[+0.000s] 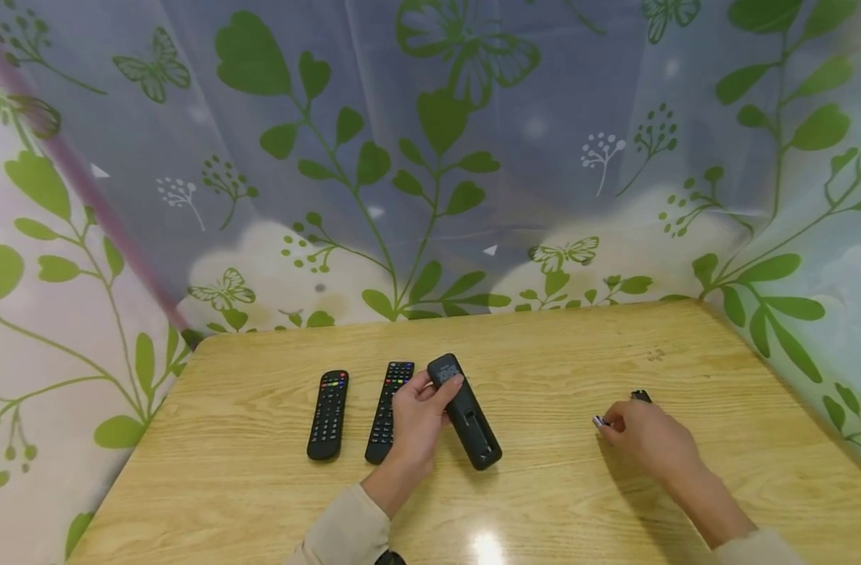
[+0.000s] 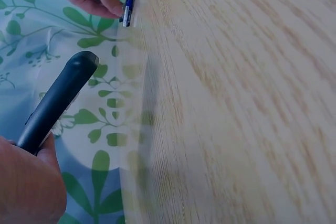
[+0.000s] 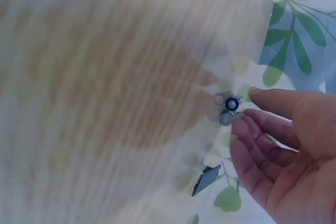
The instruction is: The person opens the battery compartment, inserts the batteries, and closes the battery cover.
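Observation:
My left hand (image 1: 419, 416) holds a black remote control (image 1: 465, 416) with its back up, thumb across it. Its battery compartment is uncovered, and no batteries show in it. In the left wrist view the same remote (image 2: 58, 100) is seen edge-on, raised over the table. At the right, my right hand (image 1: 656, 443) reaches down to two small batteries (image 3: 229, 109), thumb and fingers spread around them and fingertips right at their sides. One battery (image 2: 127, 10) shows a blue and silver casing. A small dark cover (image 1: 640, 395) lies just beyond the right hand.
Two more black remotes lie face up on the wooden table (image 1: 543, 502): one remote (image 1: 328, 416) at the left, another remote (image 1: 382, 424) partly hidden behind my left hand. A patterned curtain (image 1: 472, 196) hangs around the table's back and sides.

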`<state>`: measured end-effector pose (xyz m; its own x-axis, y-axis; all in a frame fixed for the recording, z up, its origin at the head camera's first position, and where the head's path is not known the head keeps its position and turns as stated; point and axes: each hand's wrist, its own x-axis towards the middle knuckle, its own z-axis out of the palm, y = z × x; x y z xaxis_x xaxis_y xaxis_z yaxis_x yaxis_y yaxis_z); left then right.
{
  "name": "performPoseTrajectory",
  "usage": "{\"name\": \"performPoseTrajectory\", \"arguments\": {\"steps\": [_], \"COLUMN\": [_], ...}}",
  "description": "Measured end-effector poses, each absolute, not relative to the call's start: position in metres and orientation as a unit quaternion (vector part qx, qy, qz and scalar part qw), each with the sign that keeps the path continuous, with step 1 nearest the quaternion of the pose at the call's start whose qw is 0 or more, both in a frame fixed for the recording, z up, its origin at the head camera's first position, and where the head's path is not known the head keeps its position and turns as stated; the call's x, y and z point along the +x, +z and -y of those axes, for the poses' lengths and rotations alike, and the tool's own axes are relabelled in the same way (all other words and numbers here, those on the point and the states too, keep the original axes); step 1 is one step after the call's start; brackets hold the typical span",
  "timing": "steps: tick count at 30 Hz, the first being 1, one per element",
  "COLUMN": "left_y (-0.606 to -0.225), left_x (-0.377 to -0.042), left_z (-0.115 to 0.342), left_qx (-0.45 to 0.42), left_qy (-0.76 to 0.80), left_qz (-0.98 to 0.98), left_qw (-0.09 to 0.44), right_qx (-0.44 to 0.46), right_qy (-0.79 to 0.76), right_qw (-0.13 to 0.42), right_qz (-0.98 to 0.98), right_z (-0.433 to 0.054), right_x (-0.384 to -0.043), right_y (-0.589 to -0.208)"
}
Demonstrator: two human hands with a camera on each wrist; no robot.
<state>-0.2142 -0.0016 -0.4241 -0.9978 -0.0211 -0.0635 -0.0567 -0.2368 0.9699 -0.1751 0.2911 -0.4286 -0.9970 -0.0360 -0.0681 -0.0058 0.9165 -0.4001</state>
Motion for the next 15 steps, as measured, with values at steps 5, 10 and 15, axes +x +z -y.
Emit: {"name": "performPoseTrajectory", "arguments": {"steps": [5,10,15], "left_y": [-0.4251,-0.4260,-0.4270], "left_x": [-0.2141,-0.2141,-0.2134], "left_z": [0.0022,0.0027,0.0044], "left_qx": [-0.031,-0.027,-0.026], "left_qy": [0.790,0.795,0.795], "left_qz": [-0.613,-0.605,-0.606], "left_qw": [0.010,0.011,0.010], "right_qx": [-0.003,0.001,-0.004], "right_qy": [-0.200,-0.202,-0.212], "right_qw": [0.041,0.039,0.032], "right_qz": [-0.979,-0.979,-0.977], "right_z": [-0.2893,-0.2892,-0.2891], "right_x": [-0.1752,-0.1753,-0.1754], "right_y": [-0.4365,-0.4382,-0.4394]}}
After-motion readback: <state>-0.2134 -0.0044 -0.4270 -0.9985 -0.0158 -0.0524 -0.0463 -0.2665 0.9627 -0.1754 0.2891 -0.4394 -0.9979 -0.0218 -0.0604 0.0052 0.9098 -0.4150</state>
